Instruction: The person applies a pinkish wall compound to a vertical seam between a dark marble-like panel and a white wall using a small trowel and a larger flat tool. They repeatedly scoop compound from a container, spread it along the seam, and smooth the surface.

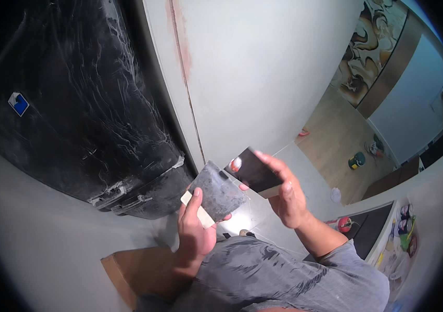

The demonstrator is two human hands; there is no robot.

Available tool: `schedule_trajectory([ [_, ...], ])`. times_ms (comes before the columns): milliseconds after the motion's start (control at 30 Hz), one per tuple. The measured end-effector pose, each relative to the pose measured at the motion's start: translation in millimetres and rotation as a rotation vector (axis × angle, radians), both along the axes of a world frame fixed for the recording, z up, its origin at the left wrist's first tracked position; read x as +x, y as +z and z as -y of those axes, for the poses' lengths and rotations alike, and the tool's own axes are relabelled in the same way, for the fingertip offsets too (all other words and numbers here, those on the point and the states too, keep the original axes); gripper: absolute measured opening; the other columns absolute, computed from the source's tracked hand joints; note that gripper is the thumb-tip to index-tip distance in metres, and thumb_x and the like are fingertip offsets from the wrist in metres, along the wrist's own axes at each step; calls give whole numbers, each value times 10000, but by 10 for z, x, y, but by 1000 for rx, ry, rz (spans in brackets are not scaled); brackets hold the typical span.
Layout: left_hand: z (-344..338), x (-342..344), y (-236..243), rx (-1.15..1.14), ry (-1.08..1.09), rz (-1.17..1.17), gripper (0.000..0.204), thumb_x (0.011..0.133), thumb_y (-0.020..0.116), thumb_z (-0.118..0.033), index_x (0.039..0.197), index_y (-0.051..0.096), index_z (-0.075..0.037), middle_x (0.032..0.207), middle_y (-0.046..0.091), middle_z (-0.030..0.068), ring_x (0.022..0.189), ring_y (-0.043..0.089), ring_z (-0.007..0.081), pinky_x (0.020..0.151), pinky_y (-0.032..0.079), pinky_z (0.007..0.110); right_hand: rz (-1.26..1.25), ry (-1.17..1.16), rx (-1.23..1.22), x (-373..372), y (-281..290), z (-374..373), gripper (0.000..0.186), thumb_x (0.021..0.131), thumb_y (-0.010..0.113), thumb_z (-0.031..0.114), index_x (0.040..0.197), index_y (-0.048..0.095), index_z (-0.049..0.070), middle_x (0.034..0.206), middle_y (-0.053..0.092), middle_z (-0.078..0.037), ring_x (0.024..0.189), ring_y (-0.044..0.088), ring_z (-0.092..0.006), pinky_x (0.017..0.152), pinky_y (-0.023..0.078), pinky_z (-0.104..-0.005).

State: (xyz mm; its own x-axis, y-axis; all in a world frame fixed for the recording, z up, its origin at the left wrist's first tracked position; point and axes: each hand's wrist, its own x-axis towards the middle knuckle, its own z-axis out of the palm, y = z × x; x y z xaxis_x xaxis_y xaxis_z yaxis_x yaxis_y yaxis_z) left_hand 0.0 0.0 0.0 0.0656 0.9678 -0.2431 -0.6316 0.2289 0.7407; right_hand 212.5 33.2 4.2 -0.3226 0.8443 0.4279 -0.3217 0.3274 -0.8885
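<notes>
My left hand (pixel 195 229) grips a wide putty knife (pixel 219 192) by its cream edge strip, thumb on top; grey smears cover the blade. Just right of it, my right hand (pixel 290 203) holds a second, darker putty knife (pixel 260 174) with the fingers along its far side. A small white and orange-red dab (pixel 236 165) sits near that blade's left corner. The two blades are close together in front of my chest; whether they touch I cannot tell. Ahead, a pale wall panel (pixel 252 67) has a vertical seam with a reddish-brown smear (pixel 180 47).
A tall dark appliance-like body (pixel 75 104) with a wrinkled, dusty surface stands close on the left. Cardboard (pixel 120 270) is at lower left. A dark bucket (pixel 356 160) stands on the floor at right. Bottles and small items (pixel 403 223) line a shelf at lower right.
</notes>
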Motion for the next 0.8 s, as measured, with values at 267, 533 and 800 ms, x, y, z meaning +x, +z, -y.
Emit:
schedule_trajectory([
  [267,-226,24,-101,28,-98,103,403,1114,556,-325,1472,549,-139,1331,686,42,1152,680,204,888,537,401,297,-18,550,37,-131,-95,542,834,654,68,1371,721,48,1418,546,-221,1378,520,-418,1185,412,-579],
  [533,-595,-637,-304,51,-361,202,405,1118,533,-251,1489,498,-93,1288,672,93,1094,698,235,725,573,386,616,-278,490,-378,-200,-84,595,796,669,67,1383,734,144,1395,558,-189,1368,527,-405,1163,426,-544],
  [800,-678,-1173,-409,273,-409,98,422,1097,562,-135,1463,507,69,1189,711,149,1095,691,176,839,601,409,1217,-296,609,-560,684,-92,548,756,703,104,1282,781,232,1300,669,-50,1369,572,-333,977,460,-472],
])
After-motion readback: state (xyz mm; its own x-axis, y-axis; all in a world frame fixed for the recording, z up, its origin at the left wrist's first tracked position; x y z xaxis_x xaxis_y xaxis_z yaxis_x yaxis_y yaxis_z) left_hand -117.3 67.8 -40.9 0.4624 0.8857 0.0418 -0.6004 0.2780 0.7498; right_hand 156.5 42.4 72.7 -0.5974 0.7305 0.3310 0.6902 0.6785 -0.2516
